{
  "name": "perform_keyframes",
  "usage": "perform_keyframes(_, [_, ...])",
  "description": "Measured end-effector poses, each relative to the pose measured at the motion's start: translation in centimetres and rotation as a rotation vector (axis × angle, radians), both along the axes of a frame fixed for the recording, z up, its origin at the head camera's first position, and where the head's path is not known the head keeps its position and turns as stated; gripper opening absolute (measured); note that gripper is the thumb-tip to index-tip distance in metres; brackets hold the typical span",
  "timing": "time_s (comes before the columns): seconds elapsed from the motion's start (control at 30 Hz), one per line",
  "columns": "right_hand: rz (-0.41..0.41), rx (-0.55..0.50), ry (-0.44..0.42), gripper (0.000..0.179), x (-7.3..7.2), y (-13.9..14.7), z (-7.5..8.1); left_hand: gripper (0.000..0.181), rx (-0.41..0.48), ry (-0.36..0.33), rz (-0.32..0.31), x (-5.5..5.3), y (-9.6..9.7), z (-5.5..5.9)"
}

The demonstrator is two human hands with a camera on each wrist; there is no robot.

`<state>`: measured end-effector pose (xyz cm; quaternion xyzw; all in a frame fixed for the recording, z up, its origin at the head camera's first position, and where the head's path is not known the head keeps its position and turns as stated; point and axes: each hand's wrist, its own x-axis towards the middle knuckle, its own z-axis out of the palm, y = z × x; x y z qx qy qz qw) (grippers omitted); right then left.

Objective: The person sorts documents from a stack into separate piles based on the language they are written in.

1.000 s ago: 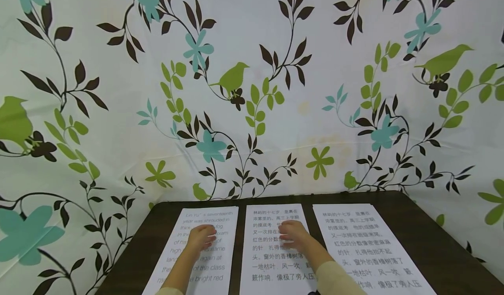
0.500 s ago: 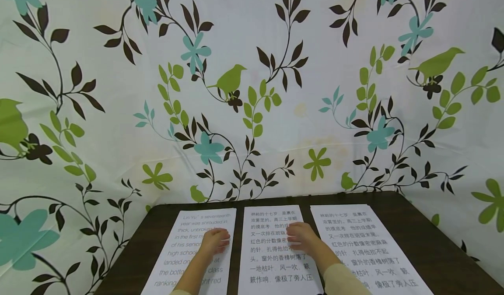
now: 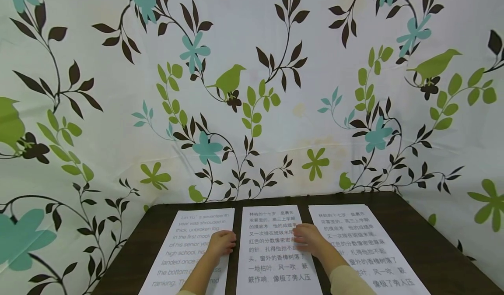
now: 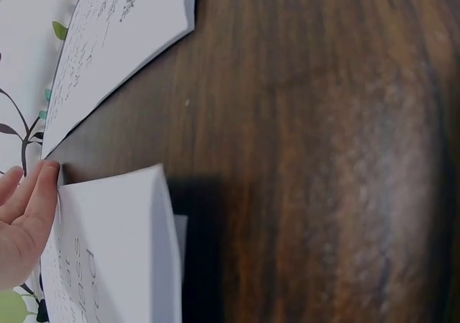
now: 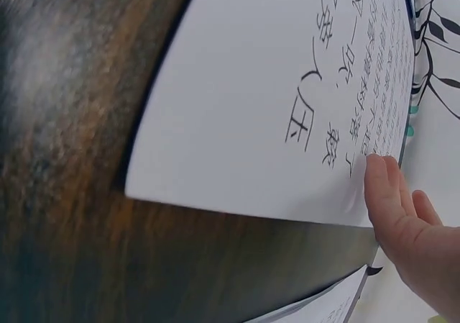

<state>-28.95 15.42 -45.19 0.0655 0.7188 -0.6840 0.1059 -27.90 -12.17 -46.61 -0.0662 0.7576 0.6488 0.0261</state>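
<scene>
Three printed paper sheets lie side by side, and the left wrist view shows layered edges on the left one. My left hand (image 3: 221, 243) is at the right edge of the left sheet (image 3: 185, 244), printed in English. Its fingers (image 4: 43, 197) extend beside that sheet in the left wrist view. Over the right edge of the middle sheet (image 3: 271, 247), printed in Chinese, is my right hand (image 3: 309, 239). The right wrist view shows its fingers (image 5: 384, 186) fairly straight, fingertips at the paper's edge. The right sheet (image 3: 360, 247), also in Chinese, lies partly behind my right forearm.
A dark brown wooden table (image 3: 417, 242) carries the sheets, with narrow strips of wood between them. Behind its far edge hangs a white cloth (image 3: 275, 124) printed with leaves, flowers and green birds.
Both hands have slid right across the paper, the left to its sheet's right edge and the right to the middle sheet's right edge. The sheets lie as before.
</scene>
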Motion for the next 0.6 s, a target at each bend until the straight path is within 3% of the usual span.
perform_keyframes(0.6, [-0.12, 0.138, 0.005, 0.042, 0.0, 1.7, -0.5, 0.038, -0.011, -0.075, -0.051, 0.1, 0.4, 0.9])
